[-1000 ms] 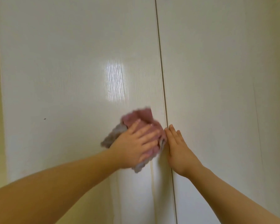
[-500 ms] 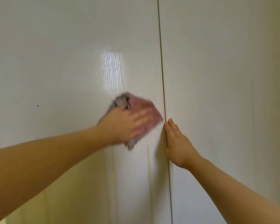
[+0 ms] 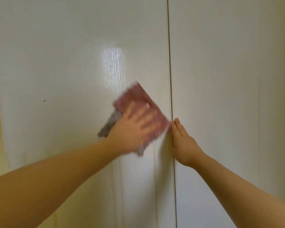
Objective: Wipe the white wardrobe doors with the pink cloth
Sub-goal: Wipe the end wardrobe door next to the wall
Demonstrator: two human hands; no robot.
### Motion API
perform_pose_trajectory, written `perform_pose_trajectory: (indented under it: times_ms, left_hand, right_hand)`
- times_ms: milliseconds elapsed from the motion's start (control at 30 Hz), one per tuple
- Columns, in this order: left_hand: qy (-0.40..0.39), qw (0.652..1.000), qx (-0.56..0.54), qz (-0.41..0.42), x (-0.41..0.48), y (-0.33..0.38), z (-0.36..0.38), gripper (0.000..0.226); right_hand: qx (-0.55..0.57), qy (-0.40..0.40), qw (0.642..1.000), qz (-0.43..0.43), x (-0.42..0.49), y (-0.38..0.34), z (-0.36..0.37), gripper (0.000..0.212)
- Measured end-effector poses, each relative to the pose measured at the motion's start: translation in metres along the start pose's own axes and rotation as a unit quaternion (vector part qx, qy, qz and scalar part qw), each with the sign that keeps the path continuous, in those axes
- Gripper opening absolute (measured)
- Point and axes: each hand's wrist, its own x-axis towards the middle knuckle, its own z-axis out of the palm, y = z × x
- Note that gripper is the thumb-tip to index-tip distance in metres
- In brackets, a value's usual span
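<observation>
The left door [image 3: 56,63] is getting the work. The left hand [image 3: 133,129] has swept the pink cloth [image 3: 138,97] upward beside the seam, and the cloth now sits just under the patch of glare. That strip looks covered, but the wide stretch further left probably isn't yet. The fingers are straight and spread, pressing the cloth flat, not clutching it. The right hand [image 3: 184,142] stays flat-fingered on the edge of the right door [image 3: 220,79], holding nothing. Blur smears the cloth and fingers, the doors' tops and bottoms are cut off, and a dark speck [image 3: 44,100] sits unwiped.
</observation>
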Motion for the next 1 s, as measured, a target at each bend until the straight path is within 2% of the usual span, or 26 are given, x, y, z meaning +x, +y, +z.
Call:
perform_pose_trajectory:
  times_ms: [67, 100, 133, 200, 267, 300, 433, 600, 733, 833, 900, 1000]
  left_hand:
    - [-0.015, 0.988, -0.057, 0.146, -0.024, 0.025, -0.001, 0.053]
    - [-0.022, 0.981, -0.062, 0.183, -0.029, 0.018, -0.003, 0.051]
    - [-0.019, 0.983, -0.053, 0.177, -0.029, 0.006, -0.005, 0.049]
    - [-0.018, 0.998, -0.046, 0.041, -0.030, -0.027, -0.013, 0.047]
    - [-0.016, 0.997, -0.024, -0.077, -0.041, -0.048, -0.020, 0.050]
    - [-0.023, 0.996, -0.019, -0.081, -0.049, -0.046, -0.019, 0.051]
    - [-0.053, 0.997, -0.038, 0.041, -0.108, -0.034, -0.025, 0.047]
    - [-0.075, 0.996, -0.038, -0.009, -0.168, -0.091, -0.045, 0.047]
    - [-0.020, 0.999, -0.040, -0.010, -0.116, -0.044, -0.023, 0.048]
    - [-0.034, 0.997, -0.062, 0.027, -0.078, -0.013, -0.018, 0.052]
    - [-0.048, 0.996, -0.062, 0.034, -0.093, -0.022, -0.022, 0.051]
    - [-0.060, 0.996, -0.066, 0.000, -0.162, -0.064, -0.033, 0.049]
  right_hand:
    - [-0.018, 0.002, 1.000, 0.003, -0.002, 0.001, 0.000, 0.072]
    - [-0.024, 0.005, 1.000, 0.006, -0.003, 0.001, 0.001, 0.072]
    - [-0.027, 0.009, 1.000, 0.009, -0.004, 0.001, 0.001, 0.074]
    - [-0.026, 0.019, 0.999, 0.024, -0.004, -0.001, 0.002, 0.078]
    - [-0.025, 0.041, 0.998, 0.039, -0.004, -0.007, 0.005, 0.079]
    - [-0.027, 0.061, 0.997, 0.040, -0.005, -0.010, 0.005, 0.079]
    - [-0.050, 0.125, 0.990, -0.030, -0.009, -0.032, 0.009, 0.080]
    - [-0.056, 0.130, 0.987, -0.081, -0.006, -0.044, 0.009, 0.076]
    - [-0.054, 0.125, 0.987, -0.084, -0.008, -0.049, 0.013, 0.074]
    - [-0.055, 0.135, 0.984, -0.103, -0.007, -0.056, 0.018, 0.067]
    - [-0.062, 0.140, 0.982, -0.110, -0.007, -0.061, 0.020, 0.069]
    - [-0.081, 0.149, 0.976, -0.136, -0.004, -0.073, 0.021, 0.077]
